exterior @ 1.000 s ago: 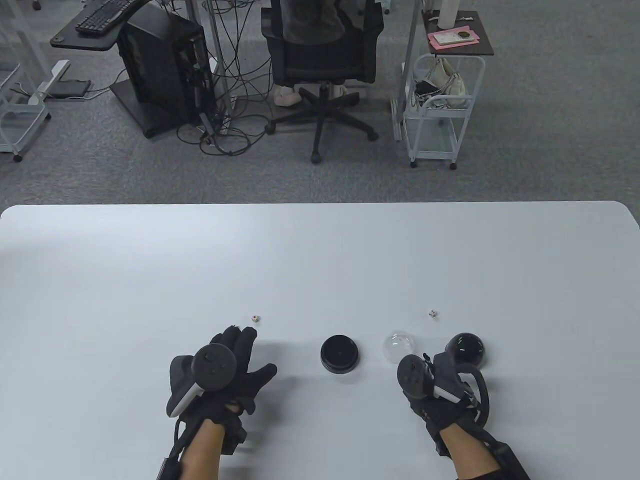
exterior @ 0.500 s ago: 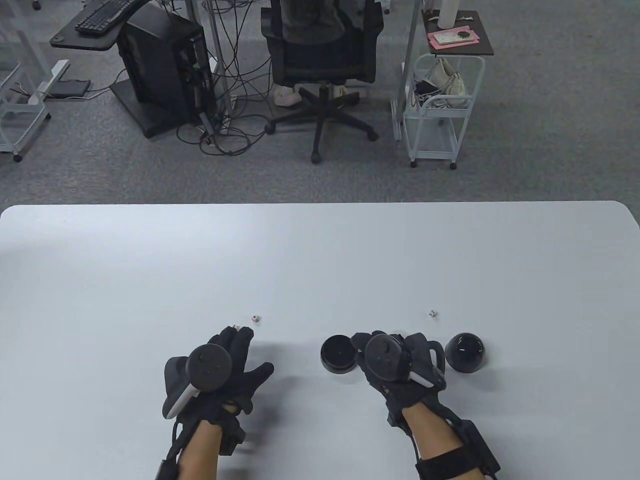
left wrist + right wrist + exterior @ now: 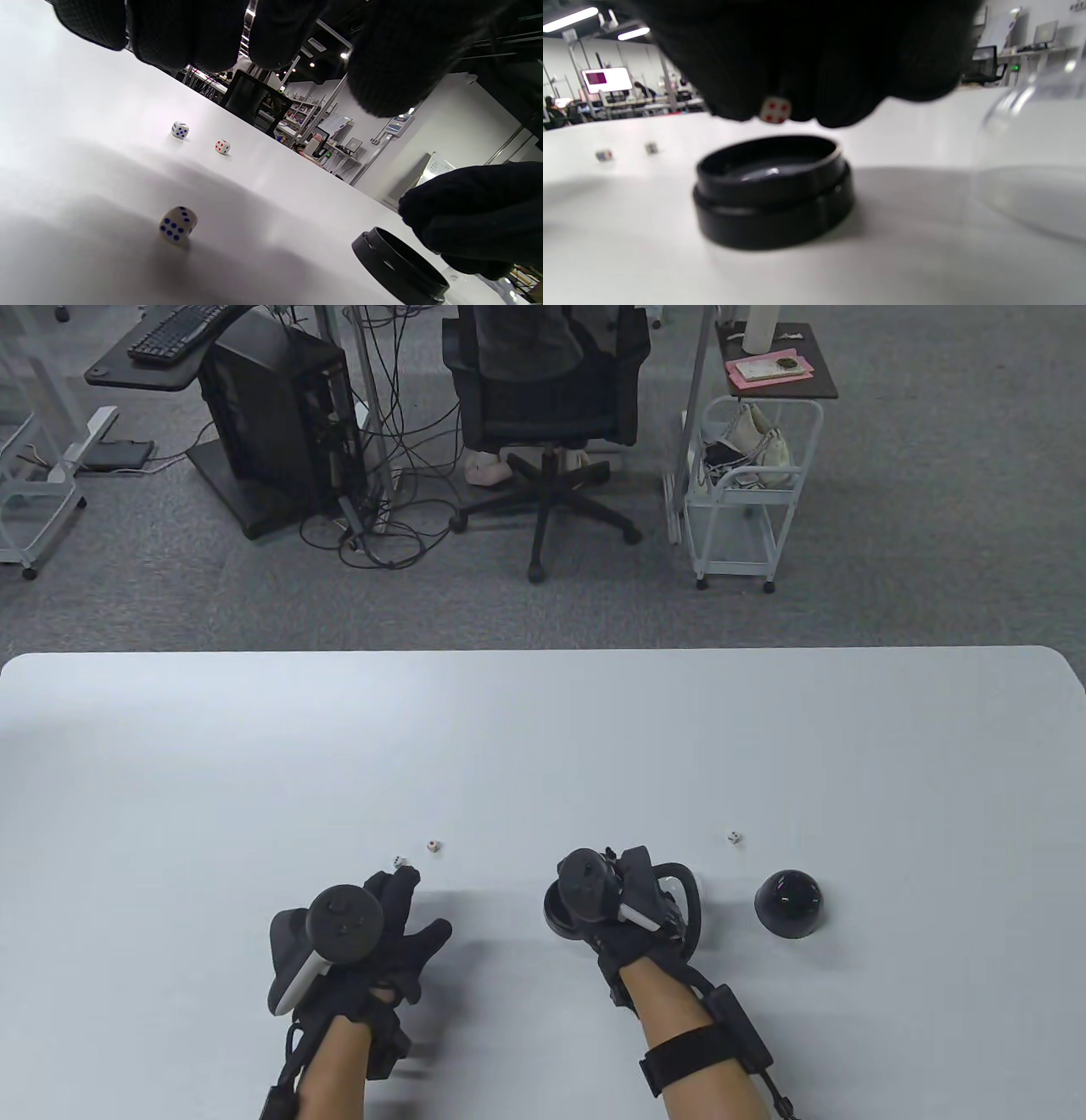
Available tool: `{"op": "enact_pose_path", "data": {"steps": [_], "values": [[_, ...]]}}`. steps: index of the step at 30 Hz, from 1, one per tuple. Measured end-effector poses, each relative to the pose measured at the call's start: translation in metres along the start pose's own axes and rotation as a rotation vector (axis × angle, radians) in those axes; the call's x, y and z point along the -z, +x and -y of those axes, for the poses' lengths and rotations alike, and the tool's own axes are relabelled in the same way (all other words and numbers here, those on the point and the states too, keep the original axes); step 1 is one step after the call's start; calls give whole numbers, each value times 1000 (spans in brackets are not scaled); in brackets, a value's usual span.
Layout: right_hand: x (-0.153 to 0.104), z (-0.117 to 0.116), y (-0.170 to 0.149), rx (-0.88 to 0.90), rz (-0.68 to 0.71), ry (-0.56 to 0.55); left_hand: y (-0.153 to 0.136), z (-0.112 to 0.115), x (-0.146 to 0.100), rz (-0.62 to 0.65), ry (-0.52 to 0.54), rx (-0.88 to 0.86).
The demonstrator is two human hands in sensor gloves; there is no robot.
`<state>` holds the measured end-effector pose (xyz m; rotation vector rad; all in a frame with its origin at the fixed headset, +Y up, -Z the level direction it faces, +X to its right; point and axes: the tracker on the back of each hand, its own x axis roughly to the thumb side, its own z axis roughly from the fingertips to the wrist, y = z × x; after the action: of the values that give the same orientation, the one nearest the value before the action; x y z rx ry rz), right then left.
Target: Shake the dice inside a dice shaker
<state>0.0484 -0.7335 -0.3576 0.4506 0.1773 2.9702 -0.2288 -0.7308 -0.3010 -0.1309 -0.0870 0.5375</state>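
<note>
The black shaker base (image 3: 550, 918) lies open on the table; it also shows in the right wrist view (image 3: 772, 190) and the left wrist view (image 3: 398, 271). My right hand (image 3: 594, 891) hovers over it and pinches a red-pipped die (image 3: 774, 111) at its fingertips just above the base. The clear dome (image 3: 1031, 165) stands right of the base, mostly hidden under my hand in the table view. The black dome (image 3: 788, 903) stands further right. My left hand (image 3: 407, 912) is open and empty, fingers spread above a blue-pipped die (image 3: 178, 219).
Two loose dice lie just beyond my left fingertips, one blue-pipped (image 3: 399, 862) and one red-pipped (image 3: 433, 845). Another die (image 3: 735, 837) lies beyond the black dome. The white table's (image 3: 543, 729) far edge drops to an office floor with a chair (image 3: 543, 398).
My right hand has moved left from beside the black dome, past the clear dome, to above the black base. My left hand has drawn back slightly, uncovering a die at its fingertips.
</note>
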Motion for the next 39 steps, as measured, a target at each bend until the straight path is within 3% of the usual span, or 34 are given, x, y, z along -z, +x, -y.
{"op": "enact_pose_path", "data": {"steps": [3,6,13,21,25,27,29,32,39], "values": [[2,-2,5,-24,15,12,0,-2,-1,-32,-16,8],[-6,11,3,-4,47,-37,-2,-4,-2,-81,-35,35],[-48,39,-36,4,60,-164,-5,-2,1,-146,-101,53],[-88,33,-94,-4,-6,-151,1,10,7,-179,-184,150],[-99,27,-112,38,-29,-206,2,19,12,-220,-209,221],[-102,20,-117,91,-20,-245,2,25,15,-241,-227,265],[-103,21,-118,101,-6,-198,5,27,17,-253,-218,314],[-112,24,-120,102,-2,-278,12,33,19,-253,-220,384],[-119,23,-126,134,4,-267,23,44,21,-261,-187,537]]}}
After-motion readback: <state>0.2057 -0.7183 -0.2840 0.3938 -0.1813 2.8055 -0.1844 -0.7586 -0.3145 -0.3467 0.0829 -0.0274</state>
